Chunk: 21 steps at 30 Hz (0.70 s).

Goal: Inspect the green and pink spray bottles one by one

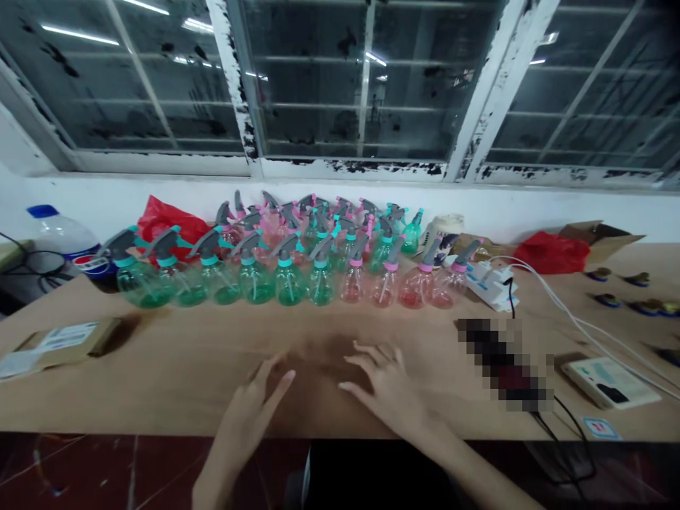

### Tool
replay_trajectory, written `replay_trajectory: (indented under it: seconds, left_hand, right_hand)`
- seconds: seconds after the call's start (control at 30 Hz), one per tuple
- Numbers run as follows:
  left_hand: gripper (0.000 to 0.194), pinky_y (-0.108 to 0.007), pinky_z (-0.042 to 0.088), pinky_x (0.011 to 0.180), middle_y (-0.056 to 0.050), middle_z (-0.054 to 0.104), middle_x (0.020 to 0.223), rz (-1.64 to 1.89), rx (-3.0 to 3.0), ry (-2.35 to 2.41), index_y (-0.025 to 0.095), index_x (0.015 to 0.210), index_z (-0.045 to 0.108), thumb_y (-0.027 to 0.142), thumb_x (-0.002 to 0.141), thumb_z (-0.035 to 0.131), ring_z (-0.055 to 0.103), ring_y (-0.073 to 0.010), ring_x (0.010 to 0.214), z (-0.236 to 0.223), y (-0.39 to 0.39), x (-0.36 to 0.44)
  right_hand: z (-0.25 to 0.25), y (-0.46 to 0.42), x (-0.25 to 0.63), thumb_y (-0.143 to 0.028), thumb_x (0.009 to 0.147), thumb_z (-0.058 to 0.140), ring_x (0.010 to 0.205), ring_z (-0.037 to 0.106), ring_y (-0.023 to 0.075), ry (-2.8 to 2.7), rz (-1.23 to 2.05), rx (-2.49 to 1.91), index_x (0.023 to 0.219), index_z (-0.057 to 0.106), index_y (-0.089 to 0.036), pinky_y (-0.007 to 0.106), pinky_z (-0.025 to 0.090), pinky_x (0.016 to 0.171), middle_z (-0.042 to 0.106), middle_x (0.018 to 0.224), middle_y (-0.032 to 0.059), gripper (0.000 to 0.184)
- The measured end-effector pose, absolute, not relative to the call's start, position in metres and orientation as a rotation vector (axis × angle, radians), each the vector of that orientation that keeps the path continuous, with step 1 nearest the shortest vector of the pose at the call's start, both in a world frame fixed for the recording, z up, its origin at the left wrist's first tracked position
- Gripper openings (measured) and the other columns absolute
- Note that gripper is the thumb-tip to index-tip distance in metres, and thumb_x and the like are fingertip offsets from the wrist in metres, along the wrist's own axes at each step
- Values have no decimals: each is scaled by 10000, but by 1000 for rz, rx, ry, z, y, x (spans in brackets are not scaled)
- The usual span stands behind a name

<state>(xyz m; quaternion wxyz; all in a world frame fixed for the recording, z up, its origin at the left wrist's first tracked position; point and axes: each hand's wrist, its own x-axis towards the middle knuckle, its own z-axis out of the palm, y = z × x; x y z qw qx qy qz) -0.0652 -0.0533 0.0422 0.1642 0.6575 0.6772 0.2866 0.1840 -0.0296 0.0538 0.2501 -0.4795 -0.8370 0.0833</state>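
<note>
My left hand (261,395) is over the near part of the wooden table (175,372), fingers apart and holding nothing. To its right my right hand (383,379) has its fingers spread, also with nothing in them. Beyond both hands runs a front row of spray bottles. On the left side of the row are green spray bottles (290,283) with turquoise collars and grey heads. Pink spray bottles (416,285) with pink collars make up the right side. Behind them several more spray bottles (349,248) stand crowded together, partly hidden. Neither hand touches a bottle.
A flat cardboard parcel (69,345) lies at left, near a cola bottle (95,263). Red plastic bags (552,253) sit by the wall. At right are a white power strip (491,285), cables, a pixelated dark object (502,365) and a pale box (608,380).
</note>
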Motion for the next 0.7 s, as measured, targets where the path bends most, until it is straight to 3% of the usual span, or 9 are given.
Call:
replay_trajectory:
  seconds: [0.13, 0.23, 0.4, 0.53, 0.7]
  left_hand:
    - [577, -447, 537, 788, -132, 664, 1074, 920, 1624, 2037, 181, 1202, 492, 553, 761, 474, 657, -301, 940, 50, -41, -126]
    - [662, -468, 519, 809, -149, 674, 991, 1003, 1498, 2055, 137, 1182, 491, 576, 687, 523, 645, -315, 939, 53, -29, -167]
    - [431, -380, 516, 824, -58, 656, 995, 1213, 1296, 2023, 175, 1111, 514, 416, 756, 558, 612, -250, 974, 54, -11, -206]
    - [306, -385, 501, 824, -59, 618, 1023, 1325, 1128, 2014, 145, 1136, 513, 280, 862, 530, 594, -222, 960, 51, 0, -218]
    - [293, -410, 514, 782, -87, 570, 1127, 1379, 1046, 1983, 146, 1139, 525, 285, 881, 538, 595, -212, 939, 44, 6, -218]
  right_hand:
    - [49, -22, 136, -462, 831, 540, 1113, 524, 230, -2335, 393, -1199, 1056, 624, -243, 438, 366, 982, 589, 1193, 55, 325]
    - [37, -15, 115, -479, 821, 547, 1210, 452, 227, -2373, 397, -1169, 1101, 616, -210, 382, 369, 1005, 511, 1304, 86, 395]
    - [22, -7, 104, -551, 807, 508, 1329, 277, 277, -2407, 358, -1177, 1260, 511, -139, 433, 306, 1056, 335, 1438, 147, 612]
    - [19, -7, 105, -558, 828, 465, 1338, 260, 262, -2426, 311, -1187, 1284, 491, -143, 413, 280, 1076, 327, 1442, 143, 617]
    - [10, -9, 106, -529, 863, 427, 1340, 249, 270, -2437, 269, -1167, 1297, 475, -130, 430, 278, 1076, 307, 1450, 145, 592]
